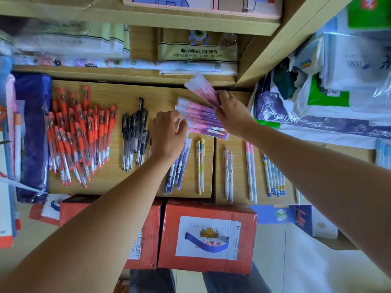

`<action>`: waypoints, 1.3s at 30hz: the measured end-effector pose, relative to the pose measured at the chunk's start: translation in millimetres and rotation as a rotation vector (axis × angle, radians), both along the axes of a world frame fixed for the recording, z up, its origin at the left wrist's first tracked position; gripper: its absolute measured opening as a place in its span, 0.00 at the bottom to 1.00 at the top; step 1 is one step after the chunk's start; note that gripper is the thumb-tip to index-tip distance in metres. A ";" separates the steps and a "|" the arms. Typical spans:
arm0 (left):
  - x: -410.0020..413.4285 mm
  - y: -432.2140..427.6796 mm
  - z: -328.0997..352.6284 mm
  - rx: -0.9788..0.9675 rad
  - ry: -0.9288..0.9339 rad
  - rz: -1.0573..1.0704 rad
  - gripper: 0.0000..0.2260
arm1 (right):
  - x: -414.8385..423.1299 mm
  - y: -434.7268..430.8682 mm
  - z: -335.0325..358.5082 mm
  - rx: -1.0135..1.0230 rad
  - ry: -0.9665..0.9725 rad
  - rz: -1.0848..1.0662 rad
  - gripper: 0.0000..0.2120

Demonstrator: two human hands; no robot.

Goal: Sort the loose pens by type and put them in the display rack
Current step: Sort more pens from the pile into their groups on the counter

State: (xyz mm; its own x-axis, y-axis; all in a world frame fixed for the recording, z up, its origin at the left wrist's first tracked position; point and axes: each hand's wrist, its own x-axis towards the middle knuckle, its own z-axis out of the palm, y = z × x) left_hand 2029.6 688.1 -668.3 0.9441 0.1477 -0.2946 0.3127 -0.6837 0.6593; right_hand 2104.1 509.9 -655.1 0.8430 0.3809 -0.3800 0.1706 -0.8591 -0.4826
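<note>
- Pinching a few pink-purple pens btwn thumb & fingers, R hand holds them tilted up over the desk's back edge, just below the shelf.
- L hand: fingers bent, tips at the left ends of the pen row, same pink-purple kind, lying flat on the wood. Can't tell if it grips any.
- Desk: light wood top, 2 pieces side by side w/ a seam.
- On it, left to right, in groups: red pens in a big loose pile, black pens, dark blue pens partly under the L wrist, yellow pens, white pens, pink-white pens, blue-white pens.
- Room: shelf holds stacked paper goods. Blue packet at desk's left end. Plastic bags heaped on the right. Red boxes below the front edge, on pale floor.
</note>
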 end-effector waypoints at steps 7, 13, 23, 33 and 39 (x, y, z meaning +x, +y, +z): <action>25.0 -27.7 39.0 -0.832 0.288 0.673 0.05 | -24.9 22.0 19.8 0.233 0.172 0.160 0.07; 28.1 -17.4 34.4 -0.955 0.294 0.912 0.03 | -24.3 27.6 26.5 0.280 0.259 0.104 0.12; 18.9 18.0 23.3 -0.953 0.393 0.923 0.04 | 1.8 26.8 -13.0 -0.323 -0.052 0.053 0.26; 11.7 25.2 23.0 -0.951 0.451 0.900 0.04 | 3.9 29.6 -13.5 -0.273 -0.018 0.035 0.21; 8.4 23.1 27.9 -0.957 0.476 0.879 0.06 | -1.4 27.3 -16.7 -0.256 -0.020 0.062 0.15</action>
State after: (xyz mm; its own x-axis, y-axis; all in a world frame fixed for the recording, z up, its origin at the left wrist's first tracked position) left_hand 2038.0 711.3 -640.4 0.4275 0.1958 -0.8826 0.7263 0.5069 0.4642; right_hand 2102.7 537.2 -671.8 0.8290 0.3258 -0.4546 0.2343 -0.9403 -0.2468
